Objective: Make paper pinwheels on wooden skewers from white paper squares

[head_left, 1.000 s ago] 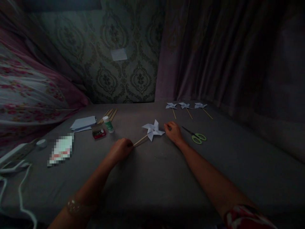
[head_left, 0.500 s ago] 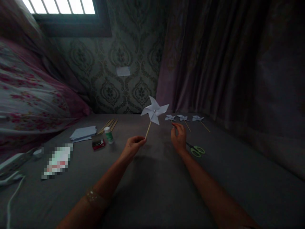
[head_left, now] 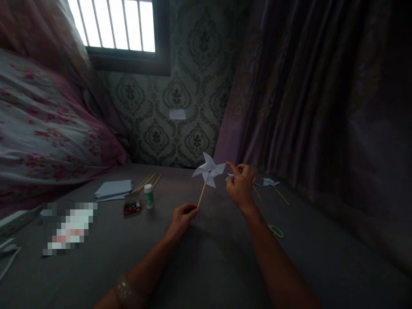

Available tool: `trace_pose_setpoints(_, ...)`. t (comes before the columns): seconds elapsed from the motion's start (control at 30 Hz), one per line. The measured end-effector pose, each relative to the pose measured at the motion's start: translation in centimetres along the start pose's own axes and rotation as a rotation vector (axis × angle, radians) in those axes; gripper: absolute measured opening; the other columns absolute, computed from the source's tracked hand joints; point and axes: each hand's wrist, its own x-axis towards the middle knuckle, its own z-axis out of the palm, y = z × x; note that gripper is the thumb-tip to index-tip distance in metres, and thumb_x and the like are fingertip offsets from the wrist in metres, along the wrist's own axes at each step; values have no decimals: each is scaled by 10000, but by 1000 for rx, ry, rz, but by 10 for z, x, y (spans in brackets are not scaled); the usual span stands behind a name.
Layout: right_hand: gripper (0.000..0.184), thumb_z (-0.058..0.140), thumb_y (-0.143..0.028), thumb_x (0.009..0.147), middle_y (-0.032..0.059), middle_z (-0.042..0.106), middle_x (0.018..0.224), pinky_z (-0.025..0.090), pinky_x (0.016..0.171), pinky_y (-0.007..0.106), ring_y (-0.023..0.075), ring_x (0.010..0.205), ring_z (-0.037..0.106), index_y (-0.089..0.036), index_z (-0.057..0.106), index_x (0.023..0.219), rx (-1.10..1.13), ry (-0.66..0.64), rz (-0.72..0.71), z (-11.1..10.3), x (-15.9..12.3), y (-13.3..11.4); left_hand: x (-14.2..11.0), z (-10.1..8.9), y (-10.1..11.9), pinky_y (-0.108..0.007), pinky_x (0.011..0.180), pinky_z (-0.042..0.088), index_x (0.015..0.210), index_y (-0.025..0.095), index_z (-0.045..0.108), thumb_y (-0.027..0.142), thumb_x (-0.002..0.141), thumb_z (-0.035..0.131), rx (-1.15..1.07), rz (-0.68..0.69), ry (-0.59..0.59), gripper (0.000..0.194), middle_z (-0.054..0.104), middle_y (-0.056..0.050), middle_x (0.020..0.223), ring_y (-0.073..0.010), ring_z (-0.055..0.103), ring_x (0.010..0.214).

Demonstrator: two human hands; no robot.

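A white paper pinwheel (head_left: pixel 209 171) with a shiny pin at its centre stands up on a thin wooden stick (head_left: pixel 201 195). My left hand (head_left: pixel 183 216) pinches the lower end of that stick between thumb and fingers. Beside the pinwheel's right blade is my right hand (head_left: pixel 240 184), its index finger stretched out to the blade tip and the other fingers bent. Whether the fingertip touches the paper I cannot tell. Behind the right hand lie more paper pinwheels, partly hidden by it; one pinwheel (head_left: pixel 270 182) shows clearly at its right.
On the grey cloth at left are a stack of white paper (head_left: pixel 114 189), several wooden sticks (head_left: pixel 148 182), a white-and-green bottle (head_left: pixel 148 196) and an open red box (head_left: pixel 132 205). Green-handled scissors (head_left: pixel 276 231) lie partly behind my right forearm. A power strip (head_left: pixel 16 223) sits at far left.
My right hand has risen toward the pinwheel's right blade and stretched out its index finger. My left hand still holds the stick. The camera view has tilted upward.
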Motion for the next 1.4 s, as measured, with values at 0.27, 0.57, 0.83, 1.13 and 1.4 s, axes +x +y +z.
trace_pose_setpoints(0.27, 581, 433, -61, 729, 116, 463, 1054, 343, 825, 459, 279, 962, 430, -262, 594, 1251, -39, -7, 15, 11, -6, -1, -2, 0, 0, -291, 714, 487, 775, 166, 743, 354, 616, 710, 34, -32, -10, 249, 727, -59, 774, -211, 655, 781)
trace_pose_setpoints(0.57, 544, 451, -62, 713, 121, 493, 1040, 345, 807, 431, 273, 949, 442, -223, 625, 1203, -89, -88, -11, 6, -14, 3, -4, -1, 4, -293, 763, 487, 812, 154, 746, 373, 598, 727, 14, -76, -6, 307, 728, -59, 784, -210, 653, 811)
trace_pose_setpoints(0.83, 523, 468, -77, 728, 162, 562, 1067, 372, 825, 456, 312, 1004, 479, -173, 618, 1220, -108, -251, 42, 6, -18, -8, -3, -3, 1, -309, 787, 488, 858, 152, 748, 401, 608, 733, 15, -76, -35, 353, 734, -70, 817, -214, 649, 818)
trace_pose_setpoints(1.13, 330, 426, -110, 744, 74, 664, 867, 439, 762, 341, 205, 812, 576, -205, 739, 791, 268, -445, 25, -3, -6, -7, -6, -2, 6, -288, 731, 490, 883, 144, 753, 390, 607, 735, 37, -121, -30, 370, 738, -84, 850, -218, 656, 830)
trace_pose_setpoints(1.4, 385, 514, -49, 682, 129, 597, 1075, 376, 855, 484, 299, 1017, 493, -230, 734, 941, -73, -342, 38, 7, -16, 19, -9, 1, 8, -301, 753, 486, 863, 161, 758, 362, 621, 731, 50, -151, -82, 315, 749, -78, 871, -230, 661, 858)
